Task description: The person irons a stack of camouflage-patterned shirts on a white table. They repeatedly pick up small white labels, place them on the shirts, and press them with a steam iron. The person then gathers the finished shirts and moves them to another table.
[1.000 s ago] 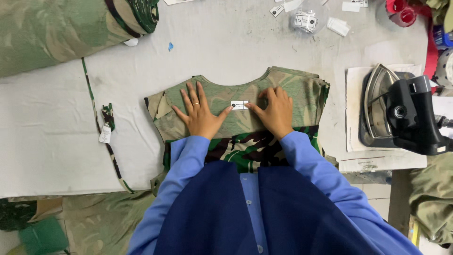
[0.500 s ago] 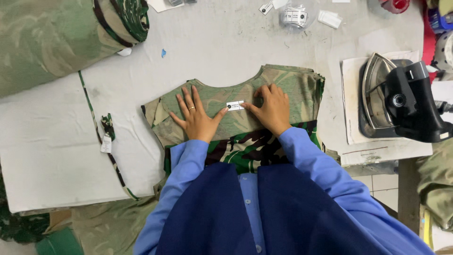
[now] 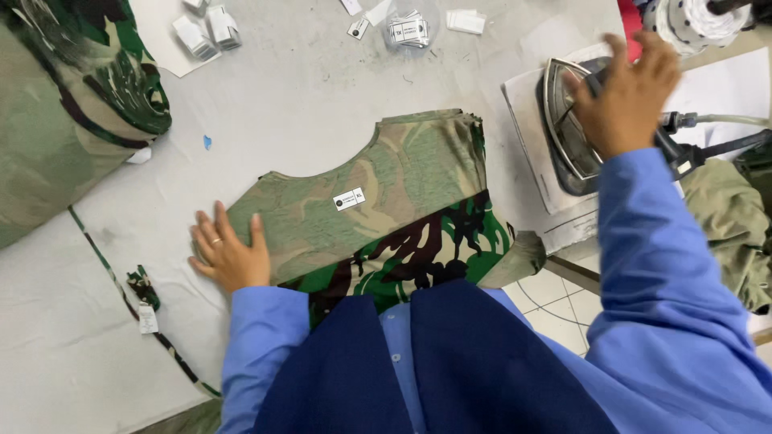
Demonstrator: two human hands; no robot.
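Camouflage garment piece flat on a grey, smudged bench, one hand on it, the other at the iron.

The bench (image 3: pixel 322 88) carries a fabric roll (image 3: pixel 64 104) far left of the garment (image 3: pixel 386 209), the iron (image 3: pixel 579 137) to its right, label stacks (image 3: pixel 406 30) beyond it. Left hand (image 3: pixel 229 257) presses its left edge, fingers spread flat. Right hand (image 3: pixel 623 92) grips the iron's handle, fingers curled. Small white label (image 3: pixel 349 199) mid-garment.

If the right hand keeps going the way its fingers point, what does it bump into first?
The right hand points up and away, over the iron. It seems to touch the iron's handle already, so that probably comes first. Beyond it is a white spotted roll, but depth is hard to judge.
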